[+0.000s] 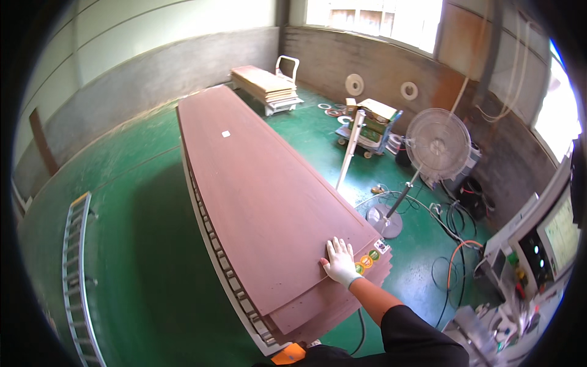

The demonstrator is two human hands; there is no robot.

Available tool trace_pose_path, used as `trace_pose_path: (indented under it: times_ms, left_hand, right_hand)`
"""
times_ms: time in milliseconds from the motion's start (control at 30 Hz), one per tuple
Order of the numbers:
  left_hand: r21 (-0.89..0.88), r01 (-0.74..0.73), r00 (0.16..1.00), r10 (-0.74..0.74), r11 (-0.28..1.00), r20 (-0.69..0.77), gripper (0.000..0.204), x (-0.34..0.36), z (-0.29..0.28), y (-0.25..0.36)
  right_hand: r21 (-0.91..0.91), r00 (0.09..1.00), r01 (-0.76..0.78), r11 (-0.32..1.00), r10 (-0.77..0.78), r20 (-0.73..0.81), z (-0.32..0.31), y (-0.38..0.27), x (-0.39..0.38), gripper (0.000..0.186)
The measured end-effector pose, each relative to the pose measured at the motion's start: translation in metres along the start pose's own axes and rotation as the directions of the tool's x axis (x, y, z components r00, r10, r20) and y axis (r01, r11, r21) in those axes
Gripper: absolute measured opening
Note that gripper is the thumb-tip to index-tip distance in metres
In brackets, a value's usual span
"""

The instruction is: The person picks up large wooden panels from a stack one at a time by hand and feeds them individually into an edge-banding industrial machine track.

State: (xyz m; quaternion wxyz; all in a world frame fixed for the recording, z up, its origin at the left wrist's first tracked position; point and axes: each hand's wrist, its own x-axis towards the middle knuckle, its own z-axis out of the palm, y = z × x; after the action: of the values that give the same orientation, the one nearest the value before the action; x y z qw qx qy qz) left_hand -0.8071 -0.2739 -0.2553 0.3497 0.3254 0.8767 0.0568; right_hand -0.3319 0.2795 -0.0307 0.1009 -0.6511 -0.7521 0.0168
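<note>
A long stack of pinkish-brown boards (257, 189) lies on a low slatted support (205, 232), its near layers staggered at the lower end. My right hand (336, 260), in a white glove with the thumb tip reddish, rests palm down on the top board near that end, fingers spread. Beside it are round green and orange stickers (367, 261) and a small white label (381, 246). An orange object (288, 353) shows at the bottom edge, below the boards. My left hand is out of view.
A pedestal fan (437, 147) stands right of the stack, amid hoses (455, 217) on green flooring. A machine with a screen (553, 235) is at right. Loaded trolleys (263, 85) (373, 128) stand behind. A ladder-like metal rack (76, 269) lies at left.
</note>
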Motion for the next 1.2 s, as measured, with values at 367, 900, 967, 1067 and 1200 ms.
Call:
trace_pose_path:
  times_ms: [367,900,967,1067,1200]
  left_hand:
    - [-0.532,-0.106,0.840,0.362,0.840,0.405,0.040,0.299,-0.087,0.006]
    - [0.358,-0.523,0.769,0.246,0.774,0.591,0.050,0.386,-0.269,-0.140]
    - [0.388,-0.771,0.622,0.463,0.505,0.632,0.044,0.408,-0.279,-0.063]
    - [0.299,-0.893,0.451,0.685,0.338,0.572,0.043,0.402,-0.295,0.063]
    - [0.131,-0.873,0.473,0.748,0.470,0.466,0.043,0.320,-0.315,0.210]
  right_hand:
    - [0.186,0.890,-0.428,0.884,0.449,-0.085,0.025,-0.210,-0.082,0.078]
    - [0.981,0.252,-0.017,-0.194,0.948,0.192,0.101,-0.354,-0.081,0.065]
    - [0.777,0.400,-0.138,-0.614,0.683,0.611,0.099,-0.362,-0.081,0.055]
    - [0.554,0.489,0.013,-0.832,0.489,0.722,0.138,-0.353,-0.069,0.038]
    - [0.723,0.456,0.120,-0.680,0.685,0.569,0.135,-0.379,-0.075,0.030]
